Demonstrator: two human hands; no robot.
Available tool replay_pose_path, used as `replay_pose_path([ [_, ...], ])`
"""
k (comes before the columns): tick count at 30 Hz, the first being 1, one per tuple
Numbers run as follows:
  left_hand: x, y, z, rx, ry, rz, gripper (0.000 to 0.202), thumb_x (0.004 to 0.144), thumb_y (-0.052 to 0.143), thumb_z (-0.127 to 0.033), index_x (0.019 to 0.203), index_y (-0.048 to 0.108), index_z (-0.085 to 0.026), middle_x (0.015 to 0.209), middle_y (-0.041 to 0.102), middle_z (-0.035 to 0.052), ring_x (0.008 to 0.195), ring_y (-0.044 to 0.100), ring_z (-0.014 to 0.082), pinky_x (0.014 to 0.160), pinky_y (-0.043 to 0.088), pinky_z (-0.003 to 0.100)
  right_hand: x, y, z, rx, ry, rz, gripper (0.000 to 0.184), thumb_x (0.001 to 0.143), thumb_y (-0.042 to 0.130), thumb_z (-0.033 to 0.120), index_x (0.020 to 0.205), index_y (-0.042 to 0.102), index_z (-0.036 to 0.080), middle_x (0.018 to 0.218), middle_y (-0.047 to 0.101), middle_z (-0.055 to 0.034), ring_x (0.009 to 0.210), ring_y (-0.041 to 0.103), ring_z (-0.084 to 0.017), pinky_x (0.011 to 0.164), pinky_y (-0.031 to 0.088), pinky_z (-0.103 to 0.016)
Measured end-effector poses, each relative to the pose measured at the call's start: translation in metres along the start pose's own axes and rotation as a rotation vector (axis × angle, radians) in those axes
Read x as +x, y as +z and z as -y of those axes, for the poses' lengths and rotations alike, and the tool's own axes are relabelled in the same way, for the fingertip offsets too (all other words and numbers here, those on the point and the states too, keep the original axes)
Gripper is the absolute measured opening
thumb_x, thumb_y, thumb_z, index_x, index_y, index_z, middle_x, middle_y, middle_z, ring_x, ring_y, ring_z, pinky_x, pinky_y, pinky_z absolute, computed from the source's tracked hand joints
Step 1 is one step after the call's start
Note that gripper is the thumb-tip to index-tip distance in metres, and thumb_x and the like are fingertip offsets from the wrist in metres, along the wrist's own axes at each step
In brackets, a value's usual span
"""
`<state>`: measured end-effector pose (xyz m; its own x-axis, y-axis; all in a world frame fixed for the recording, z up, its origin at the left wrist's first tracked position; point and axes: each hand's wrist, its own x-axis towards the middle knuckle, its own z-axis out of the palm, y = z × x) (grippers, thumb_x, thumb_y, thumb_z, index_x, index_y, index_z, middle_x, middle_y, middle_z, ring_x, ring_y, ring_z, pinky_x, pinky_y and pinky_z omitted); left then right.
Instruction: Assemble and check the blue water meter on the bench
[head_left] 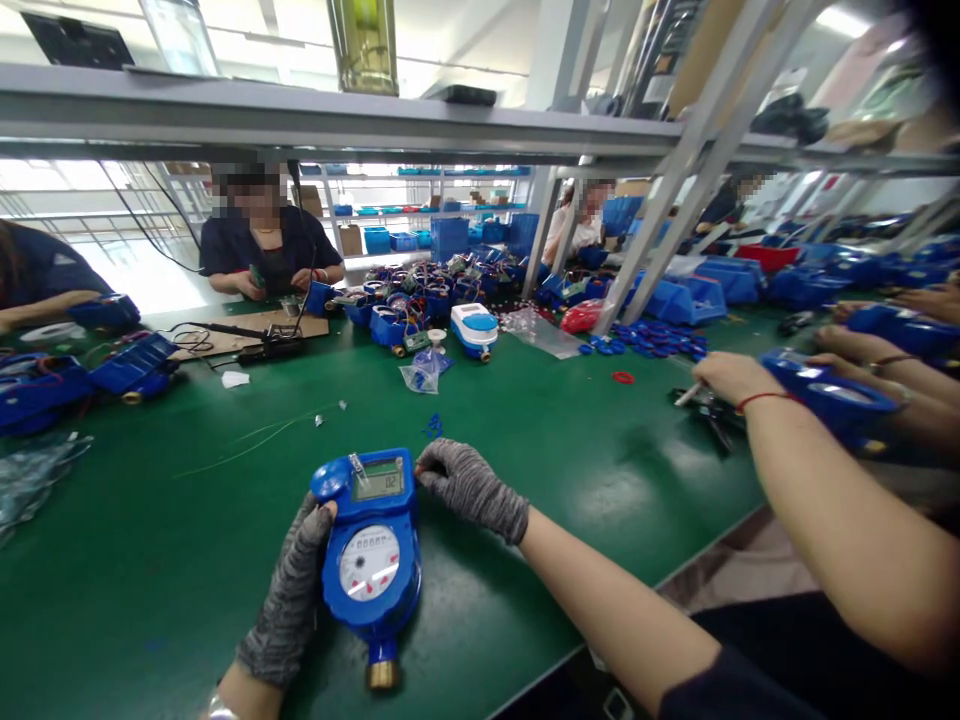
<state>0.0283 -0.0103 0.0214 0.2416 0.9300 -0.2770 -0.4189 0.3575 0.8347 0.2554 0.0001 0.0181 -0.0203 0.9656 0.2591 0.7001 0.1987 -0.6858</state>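
Observation:
A blue water meter (373, 560) lies flat on the green table (187, 520) in front of me, with a white dial, a small grey display showing digits, and a brass fitting at its near end. My left hand (289, 600), in a grey knit glove, grips the meter's left side, thumb on its top edge. My right hand (469, 487), also gloved, is curled against the upper right corner of the display housing. The meter rests on the table between both hands.
A co-worker's bare arm with a red wrist cord (757, 400) reaches in from the right, holding a small tool beside another blue meter (825, 395). Blue meter parts (420, 300), blue rings (652, 340), plastic bags and a cardboard sheet (247, 330) lie farther back. People sit across the table.

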Motion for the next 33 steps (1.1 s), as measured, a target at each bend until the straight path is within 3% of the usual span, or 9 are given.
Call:
replay_pose_path([
  [5, -0.003, 0.004, -0.001, -0.042, 0.002, 0.024, 0.061, 0.083, 0.07, -0.042, 0.134, 0.05, -0.015, 0.127, 0.062, 0.0131, 0.123, 0.053, 0.0308, 0.108, 0.044, 0.041, 0.002, -0.001, -0.002, -0.057, -0.069, 0.009, 0.005, 0.081, 0.064, 0.013, 0.082, 0.068, 0.013, 0.082, 0.068, -0.0057, 0.077, 0.06, -0.016, 0.072, 0.046, -0.026],
  [10, -0.001, 0.007, 0.002, -0.052, -0.003, 0.054, 0.059, 0.085, 0.068, -0.042, 0.135, 0.05, -0.017, 0.131, 0.059, 0.0137, 0.124, 0.052, 0.0324, 0.108, 0.043, 0.044, -0.011, -0.002, -0.005, -0.299, -0.359, 0.021, 0.016, 0.088, 0.058, 0.023, 0.088, 0.07, 0.012, 0.09, 0.067, -0.0115, 0.085, 0.059, -0.021, 0.08, 0.046, -0.035],
  [12, 0.001, 0.007, 0.003, -0.038, 0.01, 0.056, 0.061, 0.084, 0.069, -0.042, 0.136, 0.049, -0.019, 0.132, 0.058, 0.0136, 0.123, 0.053, 0.0339, 0.107, 0.043, 0.046, -0.016, -0.004, -0.008, -0.352, -0.408, 0.044, 0.023, 0.091, 0.053, 0.026, 0.09, 0.071, 0.011, 0.093, 0.067, -0.0145, 0.089, 0.058, -0.024, 0.084, 0.045, -0.04],
  [14, 0.002, 0.007, 0.004, -0.018, 0.014, 0.046, 0.063, 0.083, 0.07, -0.043, 0.137, 0.048, -0.02, 0.131, 0.058, 0.0143, 0.121, 0.054, 0.0362, 0.104, 0.045, 0.05, -0.017, -0.008, -0.012, -0.232, -0.344, 0.081, 0.022, 0.09, 0.053, 0.025, 0.094, 0.07, 0.011, 0.097, 0.068, -0.0144, 0.092, 0.059, -0.024, 0.086, 0.045, -0.041],
  [16, 0.001, 0.006, 0.004, -0.012, 0.003, 0.031, 0.064, 0.082, 0.07, -0.044, 0.137, 0.049, -0.019, 0.129, 0.059, 0.0157, 0.118, 0.056, 0.0381, 0.101, 0.048, 0.053, -0.011, -0.011, -0.017, 0.072, -0.134, 0.142, 0.021, 0.086, 0.056, 0.024, 0.097, 0.069, 0.012, 0.099, 0.068, -0.0123, 0.093, 0.062, -0.022, 0.086, 0.048, -0.038],
  [19, -0.001, 0.006, 0.005, -0.019, -0.02, 0.013, 0.063, 0.082, 0.07, -0.045, 0.135, 0.05, -0.016, 0.127, 0.06, 0.017, 0.116, 0.057, 0.0392, 0.099, 0.05, 0.054, 0.002, -0.008, -0.021, 0.491, 0.197, 0.255, 0.021, 0.087, 0.054, 0.026, 0.098, 0.065, 0.012, 0.091, 0.07, -0.0097, 0.079, 0.067, -0.018, 0.073, 0.054, -0.032],
  [23, -0.004, 0.007, 0.004, 0.003, 0.013, 0.009, 0.064, 0.082, 0.07, -0.046, 0.135, 0.05, -0.016, 0.126, 0.061, 0.0161, 0.116, 0.058, 0.0382, 0.097, 0.052, 0.051, 0.013, 0.007, -0.017, 0.749, 0.451, 0.391, 0.019, 0.084, 0.056, 0.028, 0.093, 0.062, 0.012, 0.068, 0.068, -0.005, 0.055, 0.064, -0.015, 0.053, 0.053, -0.026],
  [28, 0.003, 0.005, 0.007, 0.037, 0.085, 0.041, 0.063, 0.083, 0.069, -0.045, 0.137, 0.048, -0.019, 0.126, 0.062, 0.0131, 0.116, 0.058, 0.0356, 0.098, 0.052, 0.047, 0.015, 0.016, -0.008, 0.867, 0.471, 0.361, 0.015, 0.079, 0.058, 0.024, 0.087, 0.062, 0.012, 0.059, 0.063, -0.0014, 0.048, 0.059, -0.013, 0.046, 0.049, -0.023],
  [33, 0.004, 0.0, -0.004, 0.089, 0.038, 0.049, 0.063, 0.083, 0.068, -0.046, 0.137, 0.048, -0.021, 0.127, 0.061, 0.0113, 0.117, 0.058, 0.0325, 0.099, 0.051, 0.043, 0.003, 0.019, 0.004, 0.858, 0.464, 0.254, 0.014, 0.075, 0.057, 0.02, 0.086, 0.062, 0.013, 0.057, 0.057, 0.0029, 0.045, 0.052, -0.008, 0.044, 0.043, -0.019],
])
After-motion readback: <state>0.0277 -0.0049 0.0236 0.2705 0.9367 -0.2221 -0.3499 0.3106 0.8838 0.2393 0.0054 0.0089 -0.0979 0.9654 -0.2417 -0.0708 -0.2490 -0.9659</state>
